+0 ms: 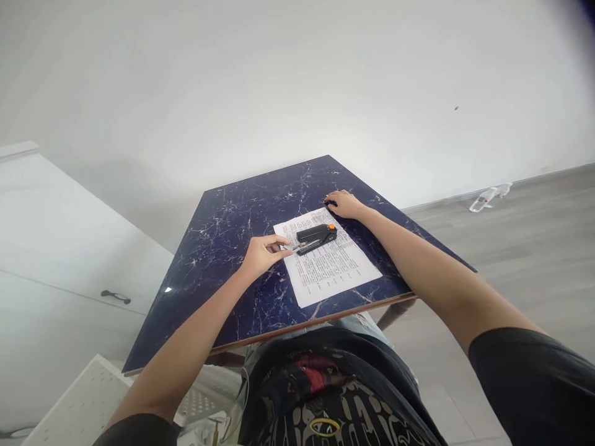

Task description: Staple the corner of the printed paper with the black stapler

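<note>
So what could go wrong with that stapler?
The left hand is right at the end of the black stapler, so fingers might get pinched or pricked. The stapler also lies on the printed sheet, so a hard tug could perhaps drag or crease the paper.

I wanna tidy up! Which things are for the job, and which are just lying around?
Job, it seems:
- black stapler by the left hand
- printed paper underneath

Probably lying about:
- clear plastic thing on the floor
- white holey thing, lower left
</note>
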